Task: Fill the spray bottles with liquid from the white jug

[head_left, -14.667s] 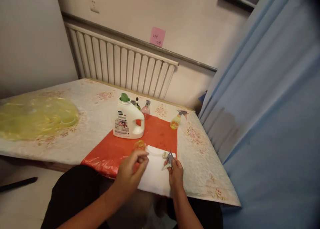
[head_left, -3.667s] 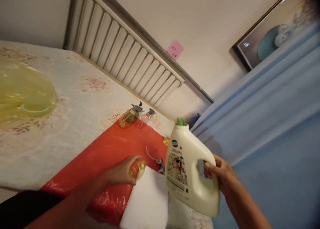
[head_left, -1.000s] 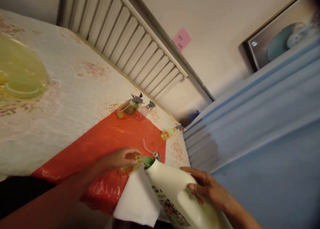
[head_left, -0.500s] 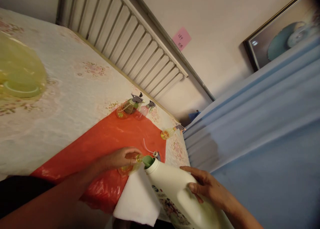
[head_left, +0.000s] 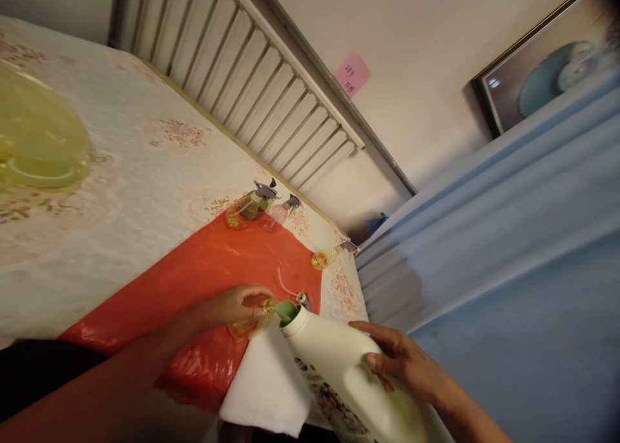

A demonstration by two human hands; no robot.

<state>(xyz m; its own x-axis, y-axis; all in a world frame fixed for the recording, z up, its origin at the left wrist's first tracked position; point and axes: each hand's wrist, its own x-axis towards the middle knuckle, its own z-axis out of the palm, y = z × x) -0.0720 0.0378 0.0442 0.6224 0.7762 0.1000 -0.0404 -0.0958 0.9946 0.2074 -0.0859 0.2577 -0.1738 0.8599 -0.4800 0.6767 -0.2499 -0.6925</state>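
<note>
My right hand (head_left: 404, 365) grips a large white detergent jug (head_left: 339, 375), tilted so its green spout (head_left: 287, 311) meets the mouth of a small orange-tinted bottle (head_left: 249, 325). My left hand (head_left: 232, 306) is wrapped round that small bottle, holding it on the red plastic sheet (head_left: 194, 281) beside a white cloth (head_left: 268, 388). The bottle's removed spray head with its tube (head_left: 295, 294) lies just behind the spout.
Two small spray bottles (head_left: 252, 205) stand at the red sheet's far edge, and a yellow one (head_left: 328, 256) lies to the right. A yellow plastic bag (head_left: 33, 139) sits far left on the floral tablecloth (head_left: 121, 172). A blue curtain (head_left: 484, 268) hangs close on the right.
Over the last second almost nothing moved; the jug stays tilted at the small bottle. Earlier the jug was lifted from the sheet and tipped down, and the spray head was laid aside.
</note>
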